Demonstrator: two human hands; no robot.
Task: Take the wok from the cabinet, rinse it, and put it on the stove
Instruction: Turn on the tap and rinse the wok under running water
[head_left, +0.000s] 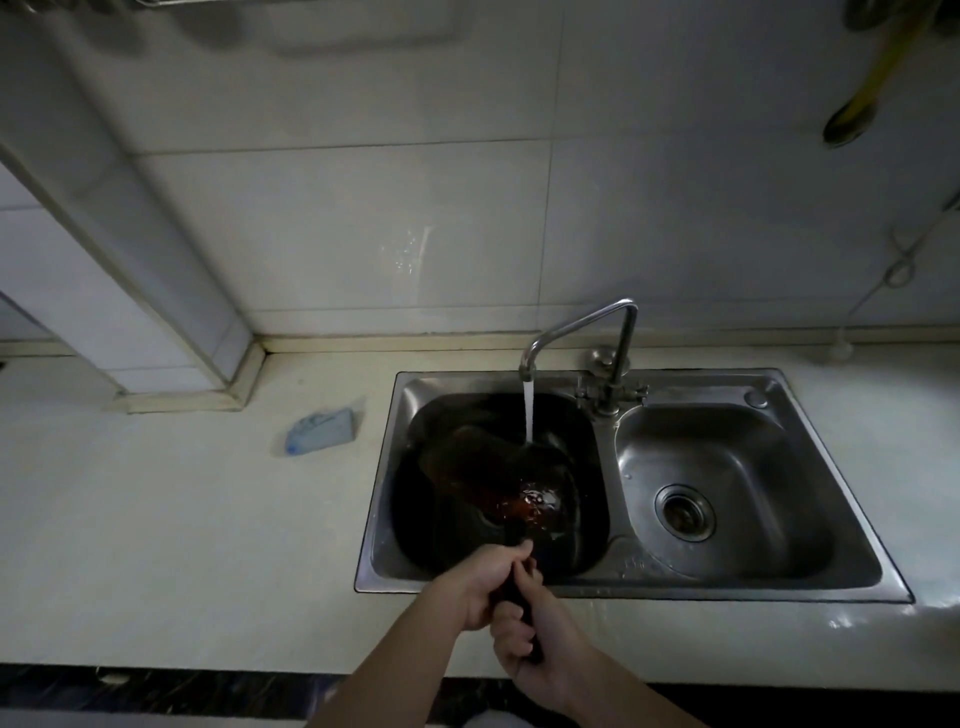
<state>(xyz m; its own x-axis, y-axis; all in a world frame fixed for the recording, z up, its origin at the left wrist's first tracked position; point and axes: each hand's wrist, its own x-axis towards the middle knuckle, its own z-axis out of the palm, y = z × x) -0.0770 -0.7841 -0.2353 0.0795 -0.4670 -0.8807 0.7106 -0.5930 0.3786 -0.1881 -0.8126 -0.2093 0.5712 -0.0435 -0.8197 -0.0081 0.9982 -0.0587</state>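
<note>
No legible text, number or brand. The blue packet (322, 430) lying on the surface (208, 519) left of the sink (675, 590) carries pale printing, too blurred to read. The sink rim shows a faint stamped mark at the front, between the two basins; its characters cannot be made out.

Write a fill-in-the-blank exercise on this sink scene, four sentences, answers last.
1. The wok sits in the ____ basin of the sink.
2. The tap above it is turned ____.
3. The left hand and the right hand both grip the wok's ____.
4. The blue packet lies on the counter, to the ____ of the sink.

Missing words: left; on; handle; left.
</note>
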